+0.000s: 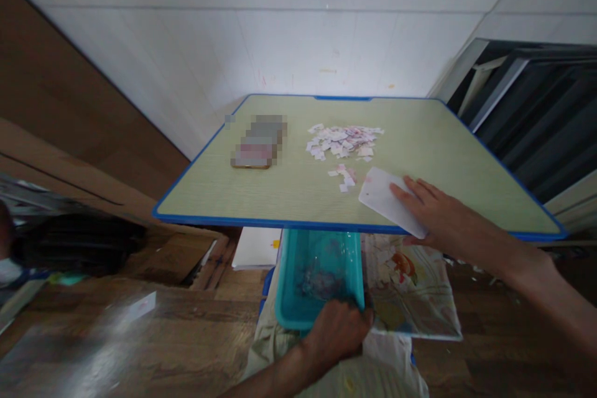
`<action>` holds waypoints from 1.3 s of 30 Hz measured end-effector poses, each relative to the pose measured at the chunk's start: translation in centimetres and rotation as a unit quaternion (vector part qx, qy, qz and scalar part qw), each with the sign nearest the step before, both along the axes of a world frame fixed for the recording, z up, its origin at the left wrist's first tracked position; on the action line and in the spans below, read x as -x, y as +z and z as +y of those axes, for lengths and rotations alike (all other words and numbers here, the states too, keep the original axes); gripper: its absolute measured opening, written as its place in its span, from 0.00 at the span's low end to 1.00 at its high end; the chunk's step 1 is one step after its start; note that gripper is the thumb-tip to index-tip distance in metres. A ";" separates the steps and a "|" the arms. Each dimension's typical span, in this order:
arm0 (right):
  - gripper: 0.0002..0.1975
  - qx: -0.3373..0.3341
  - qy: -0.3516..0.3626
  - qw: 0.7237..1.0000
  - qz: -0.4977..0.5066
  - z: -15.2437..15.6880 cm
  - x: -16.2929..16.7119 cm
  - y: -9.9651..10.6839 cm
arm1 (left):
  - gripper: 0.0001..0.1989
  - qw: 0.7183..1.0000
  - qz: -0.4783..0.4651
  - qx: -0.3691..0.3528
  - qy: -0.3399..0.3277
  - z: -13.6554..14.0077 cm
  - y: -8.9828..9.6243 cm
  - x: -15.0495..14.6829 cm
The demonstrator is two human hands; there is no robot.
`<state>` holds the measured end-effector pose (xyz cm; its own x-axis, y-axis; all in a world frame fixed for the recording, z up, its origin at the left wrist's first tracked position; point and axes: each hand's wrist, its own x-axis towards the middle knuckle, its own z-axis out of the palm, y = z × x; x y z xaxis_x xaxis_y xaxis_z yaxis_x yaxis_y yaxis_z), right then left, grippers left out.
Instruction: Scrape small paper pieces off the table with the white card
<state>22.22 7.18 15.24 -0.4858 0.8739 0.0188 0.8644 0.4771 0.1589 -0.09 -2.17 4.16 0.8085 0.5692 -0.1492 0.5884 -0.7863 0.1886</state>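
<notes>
My right hand point(431, 208) is closed on a flat white card point(385, 193), which has small dark dots and rests tilted near the table's front edge. Just beyond the card lies a small cluster of paper scraps point(344, 178). Behind that is a larger pile of white and pinkish paper scraps point(342, 140). Below the table edge, my left hand point(342, 326) grips the near right rim of a teal plastic basin point(286, 298). Clear, crumpled-looking material point(321, 280) sits in the basin, too blurred to name. The left fingertips are partly hidden.
The light green table point(224, 196) has a blue rim and stands against a white wall. A pixelated phone-like object point(259, 143) lies at its left. Dark framed panels point(536, 99) lean at the right. A patterned board point(410, 298) is beside the basin; white paper point(256, 247) lies left.
</notes>
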 end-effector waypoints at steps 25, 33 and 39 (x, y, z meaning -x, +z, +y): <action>0.09 -0.009 -0.129 0.555 0.821 5.9 -0.5 0.6 | 0.07 0.999 0.027 0.015 0.015 0.0 0.4 0.6; 0.13 0.036 -0.192 0.586 0.786 5.2 -0.3 0.6 | 0.09 1.000 0.022 0.005 0.013 0.2 0.6 0.8; 0.10 -0.014 -0.118 0.629 0.769 6.0 0.3 1.0 | 0.07 1.000 0.022 0.001 0.016 0.1 0.4 0.8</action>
